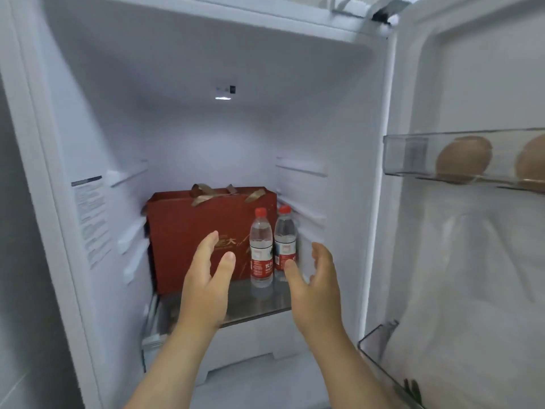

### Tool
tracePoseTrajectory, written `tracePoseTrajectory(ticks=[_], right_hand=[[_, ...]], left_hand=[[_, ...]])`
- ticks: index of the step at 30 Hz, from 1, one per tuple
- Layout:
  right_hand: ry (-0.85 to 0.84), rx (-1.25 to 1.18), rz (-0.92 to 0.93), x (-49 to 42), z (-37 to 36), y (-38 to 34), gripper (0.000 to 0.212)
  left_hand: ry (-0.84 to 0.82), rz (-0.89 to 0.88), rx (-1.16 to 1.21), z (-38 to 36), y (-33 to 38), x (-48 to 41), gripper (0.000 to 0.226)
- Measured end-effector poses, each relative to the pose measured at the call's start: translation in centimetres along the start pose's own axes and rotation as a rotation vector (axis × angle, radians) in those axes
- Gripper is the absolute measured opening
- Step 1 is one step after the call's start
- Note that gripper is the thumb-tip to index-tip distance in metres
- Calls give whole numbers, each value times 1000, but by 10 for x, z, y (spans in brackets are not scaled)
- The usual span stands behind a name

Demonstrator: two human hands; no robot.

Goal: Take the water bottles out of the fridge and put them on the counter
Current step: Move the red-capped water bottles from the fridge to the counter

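Observation:
Two clear water bottles with red caps and red-and-white labels stand upright on the fridge's glass shelf [250, 305], at its right end. The nearer bottle [261, 249] stands left of the farther one [285, 236], which is close to the right wall. My left hand [208, 284] is held open in front of the shelf, left of the bottles, with nothing in it. My right hand [312, 281] is open too; its thumb overlaps the lower part of the farther bottle, and I cannot tell whether it touches. The bottles stand between the two hands.
A red gift bag [188, 231] with ribbon handles fills the left and back of the same shelf, right beside the bottles. The fridge door [472, 261] stands open at right, with eggs [463, 157] in a clear door bin. A lower door bin [380, 361] juts out near my right forearm.

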State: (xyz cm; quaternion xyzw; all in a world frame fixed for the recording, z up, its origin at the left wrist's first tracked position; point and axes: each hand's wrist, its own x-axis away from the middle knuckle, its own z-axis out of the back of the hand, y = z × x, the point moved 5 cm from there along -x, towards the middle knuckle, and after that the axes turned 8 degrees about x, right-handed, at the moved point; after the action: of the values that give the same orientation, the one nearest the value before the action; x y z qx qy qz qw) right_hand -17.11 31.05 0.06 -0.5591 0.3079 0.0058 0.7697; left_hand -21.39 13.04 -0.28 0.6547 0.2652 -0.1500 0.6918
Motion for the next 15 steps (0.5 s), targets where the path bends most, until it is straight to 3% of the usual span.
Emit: tracePoseTrajectory(ticks=[5, 7, 10, 15], right_hand=[[22, 43, -139, -50, -49, 52, 26], [48, 52, -216, -65, -59, 76, 14], [82, 123, -281, -88, -69, 110, 35], [71, 183, -321, -116, -81, 141, 18]], left_hand=[[-80, 215, 22, -31, -91, -62, 60], [-124, 297, -3, -51, -120, -75, 48], [-156, 373, -58, -74, -158, -88, 32], [-132, 409, -159, -92, -194, -104, 50]])
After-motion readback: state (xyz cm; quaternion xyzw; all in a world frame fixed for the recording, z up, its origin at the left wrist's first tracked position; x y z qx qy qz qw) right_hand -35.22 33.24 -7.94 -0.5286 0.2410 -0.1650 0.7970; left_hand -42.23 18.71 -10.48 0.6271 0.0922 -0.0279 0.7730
